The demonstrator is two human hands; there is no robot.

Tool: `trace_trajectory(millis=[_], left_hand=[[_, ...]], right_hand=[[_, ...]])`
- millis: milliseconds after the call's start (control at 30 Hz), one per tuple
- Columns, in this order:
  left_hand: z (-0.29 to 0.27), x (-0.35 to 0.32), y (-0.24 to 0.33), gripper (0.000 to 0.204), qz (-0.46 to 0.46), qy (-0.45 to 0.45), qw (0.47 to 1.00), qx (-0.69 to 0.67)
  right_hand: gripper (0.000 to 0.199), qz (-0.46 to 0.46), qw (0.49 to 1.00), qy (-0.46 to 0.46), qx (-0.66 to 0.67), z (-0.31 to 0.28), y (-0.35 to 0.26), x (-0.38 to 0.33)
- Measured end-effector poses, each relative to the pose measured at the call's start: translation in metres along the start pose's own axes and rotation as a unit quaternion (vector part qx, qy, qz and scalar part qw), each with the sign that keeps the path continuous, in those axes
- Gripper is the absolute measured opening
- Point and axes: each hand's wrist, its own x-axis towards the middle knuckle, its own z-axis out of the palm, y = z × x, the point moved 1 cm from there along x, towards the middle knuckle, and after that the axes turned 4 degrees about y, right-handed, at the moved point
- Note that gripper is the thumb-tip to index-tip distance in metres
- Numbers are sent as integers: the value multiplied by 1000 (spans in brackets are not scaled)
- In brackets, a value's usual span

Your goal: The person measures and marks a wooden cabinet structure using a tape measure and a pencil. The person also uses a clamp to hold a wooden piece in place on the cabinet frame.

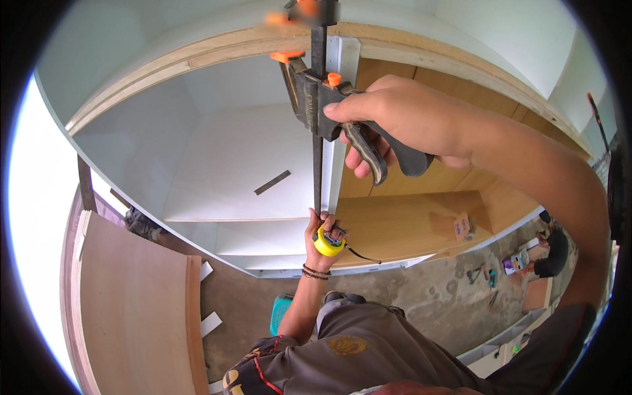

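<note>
A black bar clamp (309, 99) with orange pads stands upright against the wooden edge (250, 41) at the top of a cabinet. My right hand (378, 112) is closed on its pistol grip, the thumb on the clamp body and the fingers around the trigger. The clamp's long bar (318, 171) runs down to my left hand (317, 253). A yellow tape measure (327, 243) with a black strap is held in that hand, whose fingertips are also at the bar's lower end. The clamp's upper end is blurred.
A flat dark metal strip (272, 182) lies on the white cabinet shelf (237, 197). A small box (463, 227) sits on the wood-toned panel at right. Large wooden boards (131, 296) stand at left. Tools (484, 275) lie on the floor near another person (553, 253). A teal stool (281, 313) is below.
</note>
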Motion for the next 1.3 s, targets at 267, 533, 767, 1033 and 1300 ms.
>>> trace_trajectory(millis=[267, 533, 767, 1033, 1300], left_hand=[[-2, -2, 5, 46, -16, 15, 999, 29], [-3, -8, 6, 52, -32, 27, 997, 68], [-28, -33, -16, 26, -118, 37, 985, 119], [-36, -43, -37, 25, -229, 87, 950, 194], [15, -28, -37, 28, -200, 126, 879, 415]], right_hand=[[43, -4, 999, -20, -36, -4, 0, 0], [47, -6, 999, -12, -47, -6, 1, 0], [57, -10, 999, -47, 2, -12, 7, -3], [60, -26, 994, -83, 71, -12, 19, -4], [59, -81, 952, -105, 275, -11, 58, -4]])
